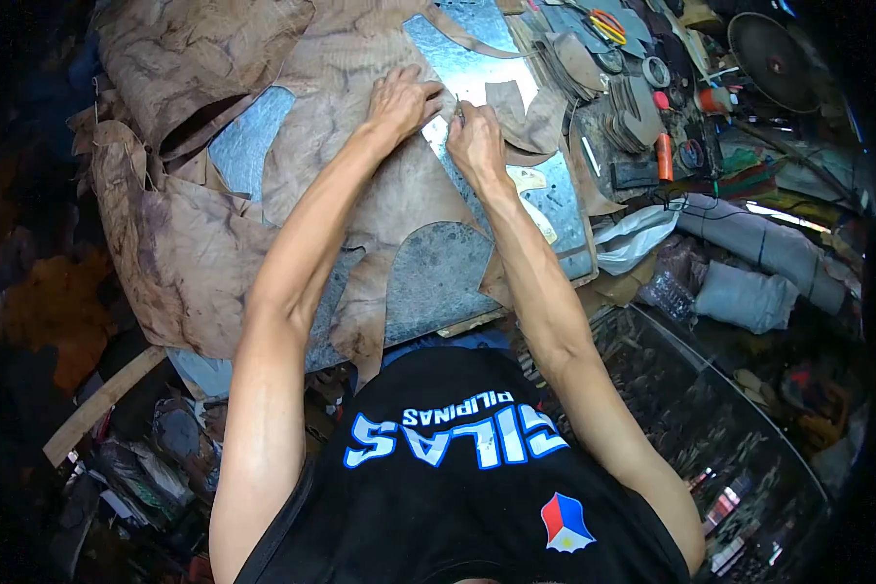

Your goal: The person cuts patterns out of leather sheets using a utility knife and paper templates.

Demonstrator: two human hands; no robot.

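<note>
A large sheet of brown leather [341, 117] lies spread over a metal-topped work table [438, 273]. My left hand [401, 97] presses flat on the leather, fingers spread, near its cut edge. My right hand [475, 141] is closed around a small cutting tool [459, 113], its tip at the leather's edge just right of my left hand. A small cut leather piece [516, 102] lies on the bare metal beside my right hand.
More leather [156, 253] hangs over the table's left side. Stacks of cut pieces [633, 112], tape rolls [657, 70], an orange marker [664, 156] and tools crowd the far right. Grey rolled material [769, 248] and bags lie at the right.
</note>
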